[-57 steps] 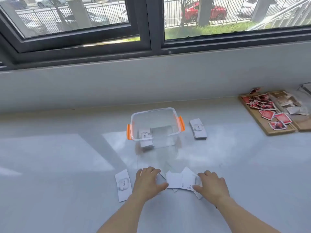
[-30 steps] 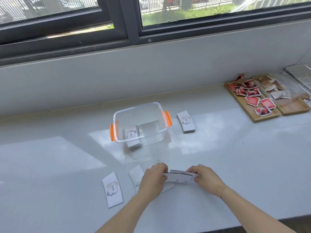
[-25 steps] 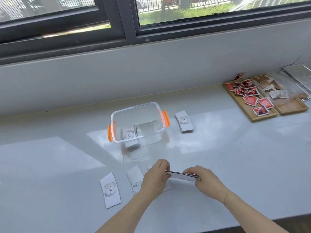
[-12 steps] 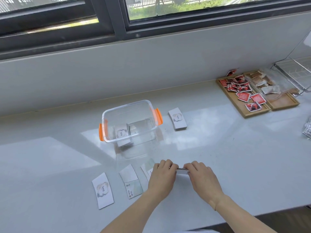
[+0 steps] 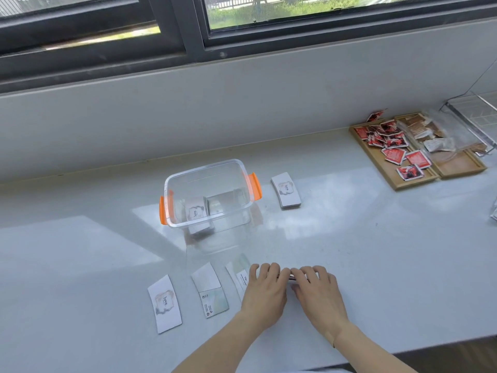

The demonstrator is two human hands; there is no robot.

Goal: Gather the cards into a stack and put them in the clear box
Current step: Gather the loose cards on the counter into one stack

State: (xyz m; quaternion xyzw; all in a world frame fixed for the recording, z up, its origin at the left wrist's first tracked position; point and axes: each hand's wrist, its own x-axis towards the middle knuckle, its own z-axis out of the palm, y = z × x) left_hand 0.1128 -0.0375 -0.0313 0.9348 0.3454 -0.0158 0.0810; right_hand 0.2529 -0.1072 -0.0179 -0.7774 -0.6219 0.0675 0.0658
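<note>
Both hands sit side by side on the near counter, the left hand (image 5: 265, 292) and right hand (image 5: 318, 293) curled over a thin stack of cards (image 5: 292, 278) pinched between their fingertips. Three loose cards (image 5: 210, 290) lie just left of them. The clear box (image 5: 208, 195) stands farther back, some cards inside, another pile (image 5: 286, 190) to its right.

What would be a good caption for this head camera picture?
Two bare hands, left hand and right hand, square a thin card stack before a clear plastic box with orange latches.
</note>
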